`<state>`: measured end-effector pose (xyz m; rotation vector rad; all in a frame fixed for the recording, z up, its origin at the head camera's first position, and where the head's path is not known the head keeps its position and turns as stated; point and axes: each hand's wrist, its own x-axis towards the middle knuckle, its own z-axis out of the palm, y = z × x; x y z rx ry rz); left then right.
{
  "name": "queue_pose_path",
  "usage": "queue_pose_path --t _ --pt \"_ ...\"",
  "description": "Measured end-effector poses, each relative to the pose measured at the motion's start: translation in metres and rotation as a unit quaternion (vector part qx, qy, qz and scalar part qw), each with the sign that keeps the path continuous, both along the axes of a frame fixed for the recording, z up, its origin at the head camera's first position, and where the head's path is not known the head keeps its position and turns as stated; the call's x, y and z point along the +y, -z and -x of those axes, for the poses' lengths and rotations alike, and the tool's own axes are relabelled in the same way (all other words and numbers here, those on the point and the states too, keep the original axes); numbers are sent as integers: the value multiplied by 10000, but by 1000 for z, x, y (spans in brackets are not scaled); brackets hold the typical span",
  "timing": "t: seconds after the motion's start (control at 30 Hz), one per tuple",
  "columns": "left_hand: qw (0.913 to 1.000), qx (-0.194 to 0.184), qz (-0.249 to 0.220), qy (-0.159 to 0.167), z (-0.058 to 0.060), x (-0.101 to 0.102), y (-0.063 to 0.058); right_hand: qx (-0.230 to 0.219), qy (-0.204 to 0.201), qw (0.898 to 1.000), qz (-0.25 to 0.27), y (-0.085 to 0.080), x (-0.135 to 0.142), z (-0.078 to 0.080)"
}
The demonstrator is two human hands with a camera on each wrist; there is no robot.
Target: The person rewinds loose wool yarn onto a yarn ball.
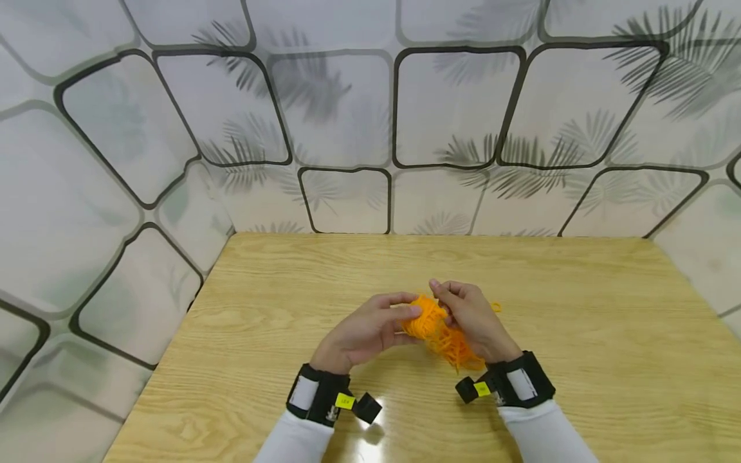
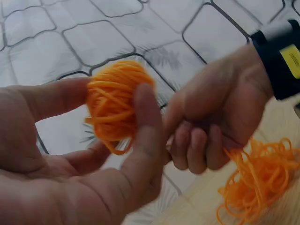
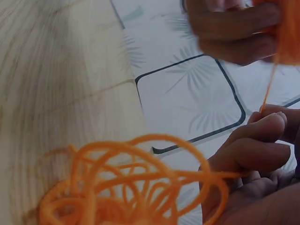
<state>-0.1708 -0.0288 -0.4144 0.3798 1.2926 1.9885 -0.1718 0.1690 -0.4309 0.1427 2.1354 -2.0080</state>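
A wound ball of orange yarn [image 2: 115, 101] is gripped between the thumb and fingers of my left hand [image 1: 370, 328], raised above the table. Close to its right, my right hand [image 1: 471, 315] has its fingers curled round a strand of yarn [image 3: 268, 89] that stretches taut to the ball in the right wrist view. From that same hand the yarn trails down to a loose tangle of orange yarn [image 2: 262, 180] on the table, partly behind the right hand in the head view.
The wooden table [image 1: 260, 289] carries the tangle, and a small yarn loop [image 1: 496, 307] shows just right of the right hand. A patterned wall covering [image 1: 341, 109] stands behind the table and along its left side. Black straps with small cameras circle both wrists.
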Motion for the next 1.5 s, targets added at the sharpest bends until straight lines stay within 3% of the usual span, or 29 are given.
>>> queue_pose_path --t 0.1,0.2,0.27,0.33,0.47,0.57,0.67,0.83,1.0,1.07,1.13,1.27,1.37,1.5 --pt "9955 407 851 -110 -2 5 5 188 -92 9997 -150 -7 -1 -3" --pt "9887 568 1170 -740 -1 10 9 482 -248 9982 -258 -16 -6 -9" --pt "9864 372 903 -1324 3 11 12 644 -364 9971 -180 -22 -10 -13" --pt "9817 -47 295 -1883 7 11 16 729 -437 9964 45 -25 -16 -17" --pt "9566 -920 -1162 -2508 17 6 26 653 -646 9942 555 -24 -27 -22" --pt "9316 -1497 -2089 -2571 21 1 30 506 -842 9924 736 -19 -35 -24" --pt "9132 -1880 -2605 -2506 20 -4 36 258 -987 9903 943 -9 -37 -23" --pt "9014 -2153 -2907 -2379 14 -12 46 -238 -1253 9747 1834 7 -30 -19" --pt "8938 -2168 -3211 -2257 15 -17 45 -544 -1599 9425 2883 14 -23 -13" --pt "8937 -2088 -3344 -2141 15 -15 44 -590 -1732 9331 3095 16 -22 -13" --pt "8962 -2002 -3409 -2012 13 -14 43 -594 -1830 9319 3073 18 -24 -14" --pt "9107 -1778 -3302 -1730 11 -11 39 -535 -1881 9517 2369 20 -28 -14" --pt "9341 -1488 -2882 -1495 6 -11 36 -467 -1765 9688 1678 21 -27 -15" --pt "9745 -569 -1805 -1204 1 -9 29 -257 -1576 9831 897 20 -21 -16"
